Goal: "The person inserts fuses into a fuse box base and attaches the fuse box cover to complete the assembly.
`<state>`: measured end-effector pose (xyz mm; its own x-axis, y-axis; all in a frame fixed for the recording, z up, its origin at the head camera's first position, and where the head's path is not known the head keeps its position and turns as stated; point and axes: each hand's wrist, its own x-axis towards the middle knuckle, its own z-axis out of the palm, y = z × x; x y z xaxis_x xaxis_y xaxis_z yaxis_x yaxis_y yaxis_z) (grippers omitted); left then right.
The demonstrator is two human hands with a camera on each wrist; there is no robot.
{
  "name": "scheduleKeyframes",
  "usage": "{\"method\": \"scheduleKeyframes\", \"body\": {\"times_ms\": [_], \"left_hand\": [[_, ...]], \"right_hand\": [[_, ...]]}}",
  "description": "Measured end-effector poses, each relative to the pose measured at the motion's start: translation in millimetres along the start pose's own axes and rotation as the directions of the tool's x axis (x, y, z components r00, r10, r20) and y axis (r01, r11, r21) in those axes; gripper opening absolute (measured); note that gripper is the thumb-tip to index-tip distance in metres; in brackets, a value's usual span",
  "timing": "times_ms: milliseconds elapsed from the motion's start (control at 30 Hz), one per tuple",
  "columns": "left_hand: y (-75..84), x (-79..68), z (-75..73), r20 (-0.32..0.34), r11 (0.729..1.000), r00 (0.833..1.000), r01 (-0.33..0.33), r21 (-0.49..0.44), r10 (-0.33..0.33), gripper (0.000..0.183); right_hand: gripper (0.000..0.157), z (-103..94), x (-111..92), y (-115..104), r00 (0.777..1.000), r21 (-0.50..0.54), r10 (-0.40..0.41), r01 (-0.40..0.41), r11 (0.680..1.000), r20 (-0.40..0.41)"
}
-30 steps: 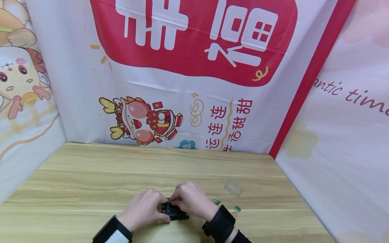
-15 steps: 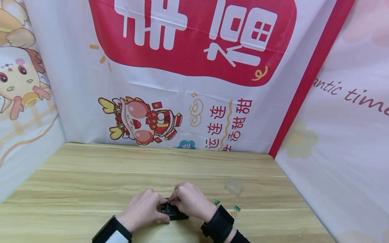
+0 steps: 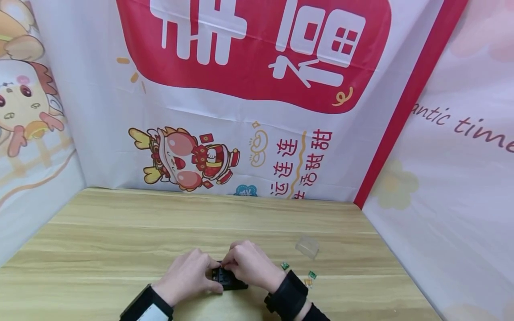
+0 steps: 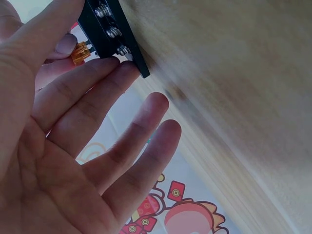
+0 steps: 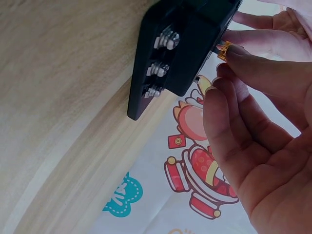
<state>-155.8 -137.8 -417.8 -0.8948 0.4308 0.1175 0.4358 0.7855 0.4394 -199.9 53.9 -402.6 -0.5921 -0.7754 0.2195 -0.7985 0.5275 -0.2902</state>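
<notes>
A black fuse block [image 3: 230, 280] with a row of screw terminals lies on the wooden table. My left hand [image 3: 188, 274] steadies it, thumb at the near edge and fingertips at the far edge; in the left wrist view two other fingers [image 4: 146, 139] stretch out free. Between thumb and fingers, my right hand [image 3: 253, 265] pinches an orange see-through blade fuse [image 5: 223, 50]. Its metal prongs point at the block's top face, right at the surface in both wrist views. In the head view the right fingers mostly hide this fuse.
Right of my right hand lie two green blade fuses, one nearer [image 3: 285, 265] and one farther right [image 3: 312, 275], and an orange fuse [image 3: 308, 282]. Behind them rests a clear plastic cover [image 3: 307, 246]. A printed cloth [image 3: 257, 107] hangs along the table's back edge.
</notes>
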Motion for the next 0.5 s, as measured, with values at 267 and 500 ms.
{"method": "scheduleKeyframes", "body": {"times_ms": [267,500], "left_hand": [[0.6,0.4,0.4,-0.002,1.000,1.000,0.005,0.014,-0.005,0.047],[0.6,1.1,0.8,-0.017,0.999,1.000,0.011,0.030,-0.011,0.047]], "right_hand": [[0.010,1.4,-0.1,5.1,1.000,0.020,0.005,-0.005,1.000,-0.007],[0.010,0.1,-0.2,3.5,1.000,-0.007,-0.022,0.022,1.000,-0.011]]}}
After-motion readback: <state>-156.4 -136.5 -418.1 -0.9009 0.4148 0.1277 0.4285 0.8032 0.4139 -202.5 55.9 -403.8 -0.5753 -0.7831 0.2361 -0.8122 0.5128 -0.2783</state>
